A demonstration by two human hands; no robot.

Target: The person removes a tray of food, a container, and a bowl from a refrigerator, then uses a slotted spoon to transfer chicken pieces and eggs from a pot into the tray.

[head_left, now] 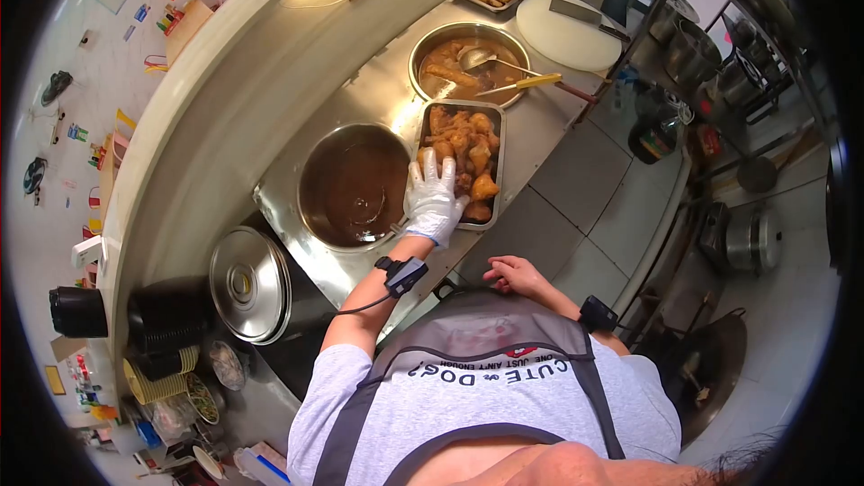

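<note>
My left hand (pixel 434 202), in a clear plastic glove, lies with fingers stretched out over the left side of a metal tray (pixel 501 157). Braised chicken pieces (pixel 463 146) fill the tray, and the fingertips reach onto those at its left edge. Just left of the glove stands a round metal pot (pixel 306 189) of dark brown broth (pixel 355 180). My bare right hand (pixel 517 275) hangs in front of the dark apron (pixel 490 315), fingers loosely apart and nothing in them.
Behind the tray, a second pot (pixel 416 72) of broth and meat holds a ladle (pixel 475 58) and a yellow-handled utensil (pixel 538 81). A white cutting board (pixel 562 40) carries a cleaver (pixel 576 12). Stacked lids (pixel 245 279) lie left; a wok (pixel 720 369) is at right.
</note>
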